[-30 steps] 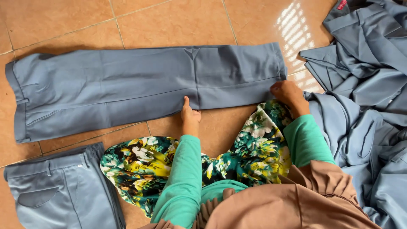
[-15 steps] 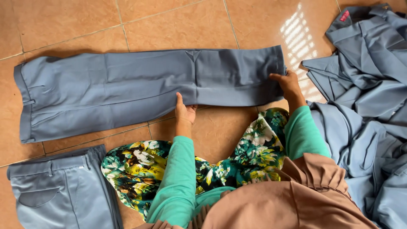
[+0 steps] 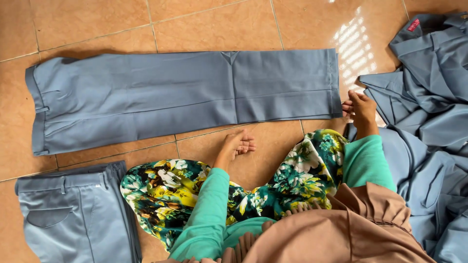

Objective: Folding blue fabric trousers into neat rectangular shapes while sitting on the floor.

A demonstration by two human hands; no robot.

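Resting palm-up on the tiled floor [image 3: 204, 24], the left hand [image 3: 237, 145] lies just near of the spread grey trousers [image 3: 180, 100], fingers loosely curled and holding nothing. Off to the right, the right hand [image 3: 360, 108] sits at the trousers' hem end, fingertips touching the near corner of the cuff; whether it pinches the cloth or only presses on it cannot be told from here. The trousers lie flat across the tiles, legs stacked one on the other, waistband at the left, hem at the right.

A clean fold would likely call for taking both layers of the cuff together, keeping the leg edges aligned, and carrying the hem over toward the waistband while the free hand steadies the middle.

Outward from the hands: green sleeves, a floral skirt [image 3: 165, 190] over the knees, a folded pair of the same grey trousers [image 3: 73, 214] near left, and a loose heap of grey garments [image 3: 429, 97] at the right.
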